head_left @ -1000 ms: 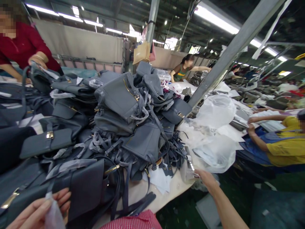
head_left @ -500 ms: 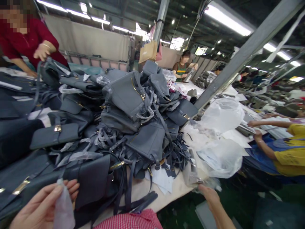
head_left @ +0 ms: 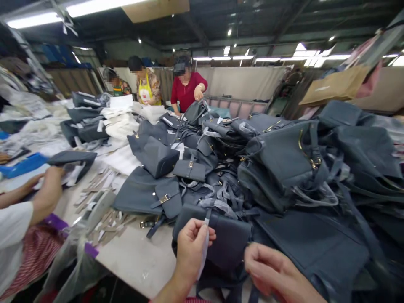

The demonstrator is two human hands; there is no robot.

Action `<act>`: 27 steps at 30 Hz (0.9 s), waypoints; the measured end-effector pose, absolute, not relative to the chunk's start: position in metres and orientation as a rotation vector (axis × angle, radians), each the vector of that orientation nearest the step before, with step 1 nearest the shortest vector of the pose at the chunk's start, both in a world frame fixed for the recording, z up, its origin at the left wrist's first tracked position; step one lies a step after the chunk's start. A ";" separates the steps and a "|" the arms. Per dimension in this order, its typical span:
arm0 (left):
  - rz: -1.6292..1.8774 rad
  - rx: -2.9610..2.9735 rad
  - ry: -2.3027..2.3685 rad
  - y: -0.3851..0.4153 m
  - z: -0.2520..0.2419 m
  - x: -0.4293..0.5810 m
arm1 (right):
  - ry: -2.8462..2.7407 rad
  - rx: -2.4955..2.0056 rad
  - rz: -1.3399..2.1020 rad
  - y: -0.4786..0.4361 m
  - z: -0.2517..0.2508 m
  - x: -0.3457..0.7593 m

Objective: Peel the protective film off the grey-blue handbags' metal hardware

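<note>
Pinched between thumb and fingers, my left hand has a strip of thin whitish wrapping that hangs down from it. A strap of the dark blue-grey leather bag rises just above those fingers. This bag lies in front of me, its flap facing my way. To its right, my right hand is closed with curled fingers near the flap's edge, slightly blurred. Whatever it may hold is hidden. Beside the bag on the left lies another bag with a gold buckle.
A high heap of bags fills the right side. Tan strips lie on the table to the left. A co-worker's hands handle a dark piece at far left. A person in red stands across the table.
My view has swung left. My right hand has come from the table's right edge to beside the bag. My left hand still pinches the wrapping strip.
</note>
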State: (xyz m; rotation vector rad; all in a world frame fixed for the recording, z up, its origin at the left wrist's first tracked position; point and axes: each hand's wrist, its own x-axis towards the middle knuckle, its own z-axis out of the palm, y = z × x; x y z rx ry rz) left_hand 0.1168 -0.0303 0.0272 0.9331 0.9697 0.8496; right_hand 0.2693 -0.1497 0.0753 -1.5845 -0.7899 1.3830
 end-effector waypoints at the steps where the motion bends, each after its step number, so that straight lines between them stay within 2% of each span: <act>1: 0.862 0.960 0.958 -0.032 0.026 0.118 | -0.865 -1.551 1.384 -0.132 0.088 0.264; 4: 0.886 1.036 0.931 -0.036 0.021 0.120 | -1.039 -1.596 1.326 -0.083 0.103 0.251; 7: 0.880 1.084 0.947 -0.040 0.018 0.121 | -1.130 -1.646 1.265 -0.060 0.090 0.249; 11: 0.916 1.232 0.997 -0.046 0.015 0.119 | -1.209 -1.810 1.127 -0.059 0.070 0.253; 18: 0.987 1.464 0.944 -0.047 0.013 0.113 | -1.282 -1.908 1.036 -0.057 0.069 0.253; 23: 0.905 1.435 0.924 -0.045 0.021 0.109 | -1.312 -1.860 1.065 -0.059 0.067 0.255; 27: 0.831 1.156 0.929 -0.043 0.029 0.110 | -1.283 -1.811 1.113 -0.063 0.065 0.254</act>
